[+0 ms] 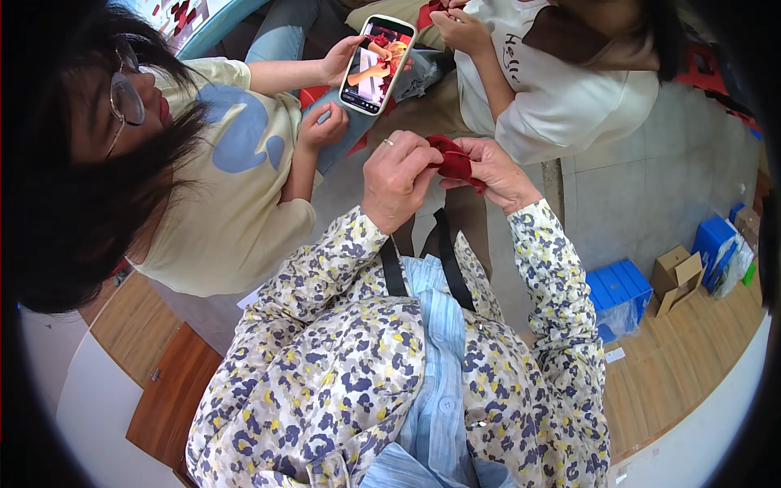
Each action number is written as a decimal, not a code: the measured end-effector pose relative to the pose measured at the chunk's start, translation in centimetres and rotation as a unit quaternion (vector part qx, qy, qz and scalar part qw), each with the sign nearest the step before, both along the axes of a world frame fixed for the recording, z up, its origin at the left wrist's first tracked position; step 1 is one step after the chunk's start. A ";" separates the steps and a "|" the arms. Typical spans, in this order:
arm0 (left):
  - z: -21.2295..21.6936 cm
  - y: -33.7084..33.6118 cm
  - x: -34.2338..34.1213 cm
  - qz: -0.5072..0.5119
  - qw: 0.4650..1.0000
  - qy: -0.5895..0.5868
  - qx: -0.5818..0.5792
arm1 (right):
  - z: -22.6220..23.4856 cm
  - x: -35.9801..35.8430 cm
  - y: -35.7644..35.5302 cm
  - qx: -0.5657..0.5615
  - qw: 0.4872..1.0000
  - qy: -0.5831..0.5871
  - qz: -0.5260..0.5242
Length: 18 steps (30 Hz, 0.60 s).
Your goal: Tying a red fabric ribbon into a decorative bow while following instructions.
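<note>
A small dark-red piece of folded cloth (pixel 455 161) is stretched between my two hands, above my lap. My left hand (pixel 399 175) pinches its left end with curled fingers, and a ring shows on one finger. On the other side, my right hand (pixel 498 172) grips the cloth between thumb and fingers. Part of the cloth is hidden behind my fingers. Just beyond my hands, a person at the left holds up a phone (pixel 377 65) whose screen shows hands working with red material.
Close at the left sits the person with the phone; another person in a white shirt (pixel 553 89) faces me, hands on red material. A table edge (pixel 220 24) with red scraps is far left. On the right stand a blue crate (pixel 618 291) and a cardboard box (pixel 677 276).
</note>
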<state>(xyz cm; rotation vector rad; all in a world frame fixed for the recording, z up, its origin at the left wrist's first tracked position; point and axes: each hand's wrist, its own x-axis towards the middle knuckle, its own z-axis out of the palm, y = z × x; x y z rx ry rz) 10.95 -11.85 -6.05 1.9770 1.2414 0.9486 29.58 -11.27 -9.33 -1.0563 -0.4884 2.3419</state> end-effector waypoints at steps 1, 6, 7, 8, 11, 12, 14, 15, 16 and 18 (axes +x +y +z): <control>0.0 -0.1 0.0 0.000 1.000 -0.001 0.000 | 0.0 0.1 -0.1 0.002 1.000 0.000 0.002; 0.4 -0.5 0.0 0.005 0.992 -0.024 -0.125 | -0.1 0.3 -0.2 0.026 0.999 -0.015 0.018; 0.6 -0.5 0.0 0.005 0.992 -0.024 -0.125 | 0.0 0.2 -0.2 0.030 0.999 -0.027 0.022; 1.0 -0.5 0.1 0.020 0.983 -0.048 -0.176 | 0.0 0.1 -0.2 0.033 0.998 -0.039 0.027; 0.5 -0.8 0.2 0.052 0.962 -0.096 -0.252 | -0.2 -0.3 -0.4 0.048 0.995 -0.078 0.030; 0.2 -1.0 0.2 0.070 0.951 -0.119 -0.277 | -0.2 -0.4 -0.5 0.049 0.995 -0.079 0.030; -0.3 -1.2 0.5 0.103 0.919 -0.172 -0.339 | 0.1 -0.9 -0.6 0.063 0.991 -0.117 0.008; -0.4 -1.3 0.5 0.134 0.879 -0.223 -0.398 | 0.3 -1.0 -0.6 0.064 0.991 -0.117 0.008; -0.3 -1.3 0.4 0.135 0.879 -0.224 -0.398 | 0.8 -1.2 -0.4 0.064 0.985 -0.157 0.020; 0.0 -1.2 0.2 0.130 0.872 -0.181 -0.435 | 0.9 -1.6 -0.4 0.064 0.978 -0.196 0.033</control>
